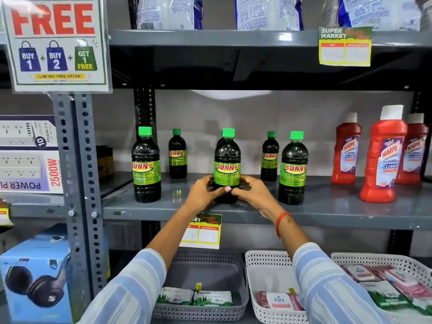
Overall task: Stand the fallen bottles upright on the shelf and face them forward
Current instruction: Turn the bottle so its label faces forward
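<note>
Since both hands are wrapped around its base, left hand [203,192] and right hand [252,193] equally close, the middle bottle [227,164] stands upright near the shelf [327,208] front edge. Label's basically facing forward already, so probably just a tiny twist left.

Five bottles stand upright on the shelf [327,206]. The middle bottle [227,164] stands at the front edge, held between the left hand [205,192] at its 8 o'clock and the right hand [252,192] at its 4 o'clock. Front bottles stand at its 9 o'clock [146,167] and 3 o'clock [293,169]. Rear bottles stand at 10 o'clock [177,155] and 2 o'clock [270,157]. Three cleaners [383,160] stand farther toward 3 o'clock. Baskets [264,260] lie below, at 6 o'clock.
</note>
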Tool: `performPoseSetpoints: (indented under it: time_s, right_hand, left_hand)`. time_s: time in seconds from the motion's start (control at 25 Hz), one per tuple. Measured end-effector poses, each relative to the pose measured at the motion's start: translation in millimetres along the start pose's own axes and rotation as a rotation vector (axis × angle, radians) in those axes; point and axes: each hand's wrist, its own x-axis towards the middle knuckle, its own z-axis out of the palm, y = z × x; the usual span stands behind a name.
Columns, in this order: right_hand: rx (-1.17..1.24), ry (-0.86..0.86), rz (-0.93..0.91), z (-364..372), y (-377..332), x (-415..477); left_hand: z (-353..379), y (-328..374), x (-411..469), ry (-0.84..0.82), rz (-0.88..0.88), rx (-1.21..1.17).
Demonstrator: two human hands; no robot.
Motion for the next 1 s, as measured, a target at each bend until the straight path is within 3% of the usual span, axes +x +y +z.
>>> performPoseSetpoints:
  time_s: [0.56,0.64,0.72,0.76,0.84,1.0]
  right_hand:
    - [-0.129,-0.029,-0.007,12.5,-7.4,-3.1]
    - [-0.178,0.251,-0.134,27.0,-13.4,-11.6]
    - [-0.262,0.623,-0.406,48.5,-27.9,-25.3]
    - [-0.286,0.708,-0.537,62.1,-37.5,-29.9]
    - [-0.254,0.577,-0.673,93.9,-54.3,-26.9]
    - [-0.200,-0.031,-0.276,158.9,-67.4,15.1]
  left_hand:
    - [1.0,1.8,-5.6,0.166,-0.060,-0.010]
    - [-6.7,-2.2,-15.3,0.353,0.052,0.015]
    - [-23.4,-9.8,-27.3,0.615,0.216,0.251]
    - [-35.1,-15.0,-32.4,0.737,0.270,0.380]
    - [-64.2,-29.2,-41.1,0.878,0.252,0.493]
    - [-120.2,-66.4,-45.2,0.615,-0.016,0.243]
